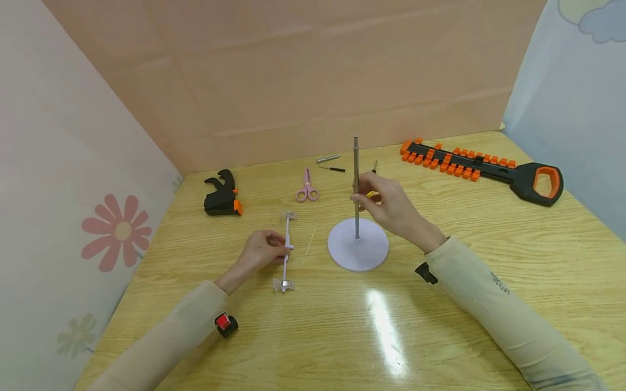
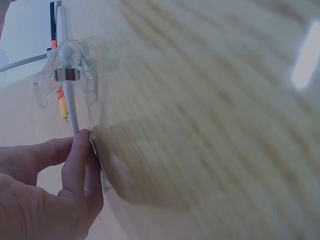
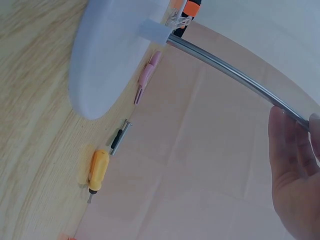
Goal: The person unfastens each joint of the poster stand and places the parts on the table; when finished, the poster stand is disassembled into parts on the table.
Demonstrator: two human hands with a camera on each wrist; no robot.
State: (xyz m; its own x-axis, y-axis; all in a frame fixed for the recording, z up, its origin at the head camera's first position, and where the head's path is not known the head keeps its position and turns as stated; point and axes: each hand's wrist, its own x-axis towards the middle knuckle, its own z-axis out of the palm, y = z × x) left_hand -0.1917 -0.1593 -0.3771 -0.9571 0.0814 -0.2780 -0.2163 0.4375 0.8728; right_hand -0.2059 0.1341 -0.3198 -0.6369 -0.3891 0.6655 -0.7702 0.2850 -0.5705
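Right hand (image 1: 386, 206) pinches the upright metal rod (image 1: 356, 179) about halfway up; rod stands in a round white base (image 1: 358, 247) on the bench (image 1: 489, 228), just below that hand. Left hand (image 1: 261, 251) pinches the middle of a thin white bar with clear clips at both ends (image 1: 286, 252), lying on the bench. Beyond the hands: pink scissors (image 1: 307, 189), black clamp (image 1: 222, 194), orange-black saw (image 1: 484, 165)
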